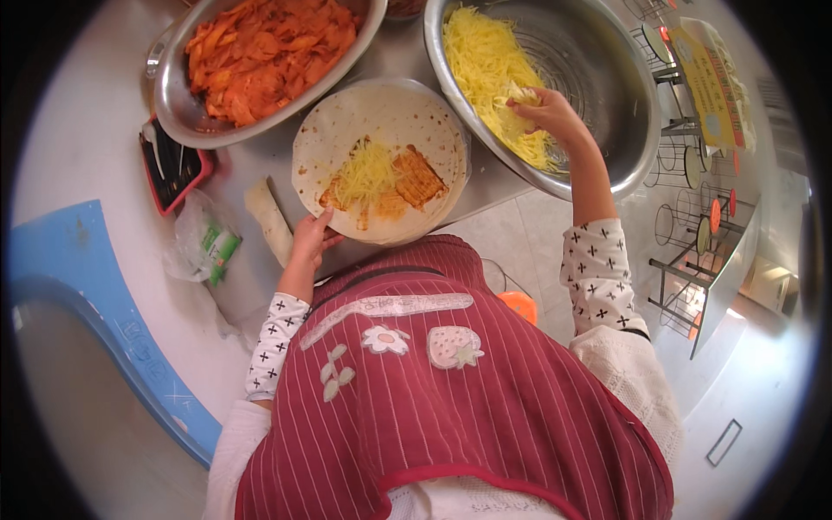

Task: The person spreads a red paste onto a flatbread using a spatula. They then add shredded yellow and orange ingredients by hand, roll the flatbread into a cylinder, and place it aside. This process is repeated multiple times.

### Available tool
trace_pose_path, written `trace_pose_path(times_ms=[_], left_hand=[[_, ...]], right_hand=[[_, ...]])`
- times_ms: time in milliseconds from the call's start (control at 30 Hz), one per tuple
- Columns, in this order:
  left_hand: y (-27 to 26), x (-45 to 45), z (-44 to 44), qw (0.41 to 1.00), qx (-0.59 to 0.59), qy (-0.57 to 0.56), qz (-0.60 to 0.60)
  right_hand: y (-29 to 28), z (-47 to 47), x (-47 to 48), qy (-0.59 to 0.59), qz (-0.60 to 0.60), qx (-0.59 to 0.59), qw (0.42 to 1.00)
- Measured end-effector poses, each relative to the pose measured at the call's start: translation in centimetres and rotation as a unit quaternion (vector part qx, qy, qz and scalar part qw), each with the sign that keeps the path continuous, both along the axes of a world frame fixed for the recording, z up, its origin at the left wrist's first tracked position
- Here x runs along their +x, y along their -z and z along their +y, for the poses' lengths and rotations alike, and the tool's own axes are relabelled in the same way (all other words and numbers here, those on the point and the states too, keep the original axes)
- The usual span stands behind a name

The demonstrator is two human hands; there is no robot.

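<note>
A stack of round flatbreads [318,140] lies before me, its top one bearing shredded yellow vegetable [367,174] and a flat piece coated in red sauce [419,177]. My left hand [311,240] touches the stack's lower left edge, thumb on top and fingers below. Over the large steel bowl [640,140] at the upper right, my right hand [549,117] pinches some pale yellow shreds [522,97]. More yellow shreds [484,58] fill that bowl's left side. A rolled flatbread [270,218] rests left of the stack.
A second steel bowl [179,123] at the upper left holds orange-red slices [266,58]. Below it are a red-rimmed black tray [170,169] with utensils and a clear plastic bag [195,244] with a green packet. Stools [692,166] and metal tables [728,273] stand at the right.
</note>
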State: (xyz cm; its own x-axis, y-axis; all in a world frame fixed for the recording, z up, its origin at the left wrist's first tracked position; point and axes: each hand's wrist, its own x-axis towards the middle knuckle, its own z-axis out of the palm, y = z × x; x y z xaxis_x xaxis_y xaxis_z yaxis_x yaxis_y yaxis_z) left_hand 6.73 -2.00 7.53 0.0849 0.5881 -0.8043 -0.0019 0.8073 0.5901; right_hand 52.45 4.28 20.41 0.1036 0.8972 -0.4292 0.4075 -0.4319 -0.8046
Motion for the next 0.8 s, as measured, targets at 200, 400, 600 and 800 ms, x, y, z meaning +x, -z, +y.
trace_pose_path(times_ms=[200, 400, 600, 800], left_hand=[[-4.5, 1.8, -0.3, 0.827, 0.173, 0.287, 0.452], [-3.6, 6.3, 2.6, 0.685, 0.558, 0.290, 0.367], [-1.5, 4.7, 1.7, 0.663, 0.511, 0.407, 0.366], [-4.9, 5.9, 2.0, 0.733, 0.520, 0.280, 0.337]], right_hand=[[-2.9, -2.0, -9.6, -0.094, 0.029, 0.070, 0.993], [9.7, -2.4, -17.6, -0.219, -0.136, 0.178, 0.950], [11.5, -6.2, -17.7, -0.179, -0.253, 0.098, 0.946], [8.6, -5.8, -19.0, -0.115, -0.177, 0.272, 0.939]])
